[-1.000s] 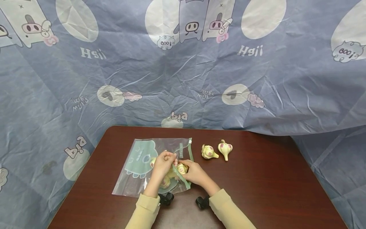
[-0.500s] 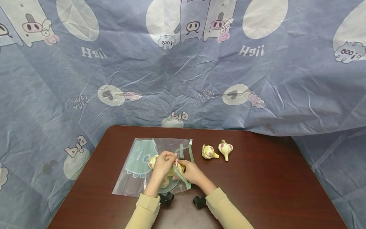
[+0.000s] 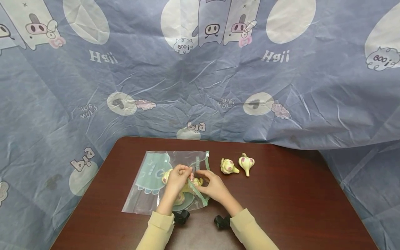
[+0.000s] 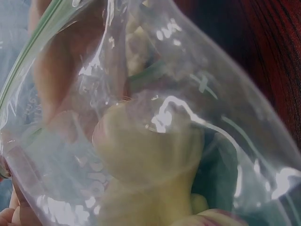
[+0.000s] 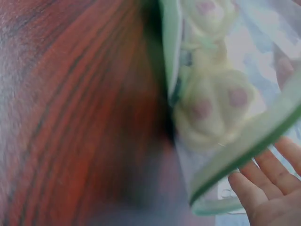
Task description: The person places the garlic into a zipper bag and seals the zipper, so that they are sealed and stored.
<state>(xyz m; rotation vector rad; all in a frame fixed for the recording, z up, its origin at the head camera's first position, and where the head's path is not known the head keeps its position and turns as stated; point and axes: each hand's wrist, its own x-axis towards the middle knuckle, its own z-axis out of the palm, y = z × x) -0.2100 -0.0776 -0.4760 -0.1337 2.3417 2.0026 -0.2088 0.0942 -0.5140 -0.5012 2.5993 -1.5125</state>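
Note:
A clear zip bag (image 3: 134, 201) with a green-edged mouth lies on the table, its mouth facing right. My left hand (image 3: 177, 178) pinches the upper edge of that mouth and lifts it. Several garlic bulbs are inside: one garlic bulb (image 3: 166, 176) is left of my left hand, another garlic bulb (image 3: 198, 181) sits just within the mouth. Through the plastic, the left wrist view shows a garlic bulb (image 4: 150, 146) up close. At the mouth, my right hand (image 3: 216, 189) has its fingers spread and holds nothing; its fingers (image 5: 268, 179) appear beside the green strip in the right wrist view.
Two more garlic bulbs lie on the table right of the bag: one garlic bulb (image 3: 229, 166) on its side and another garlic bulb (image 3: 246, 163) with its stem toward me. The dark wooden table (image 3: 290, 194) ends at a patterned blue cloth (image 3: 193, 86) behind it.
My right hand pushed a garlic bulb into the bag's mouth, then let go and drew back slightly to the right with fingers apart. The left hand keeps its hold on the edge.

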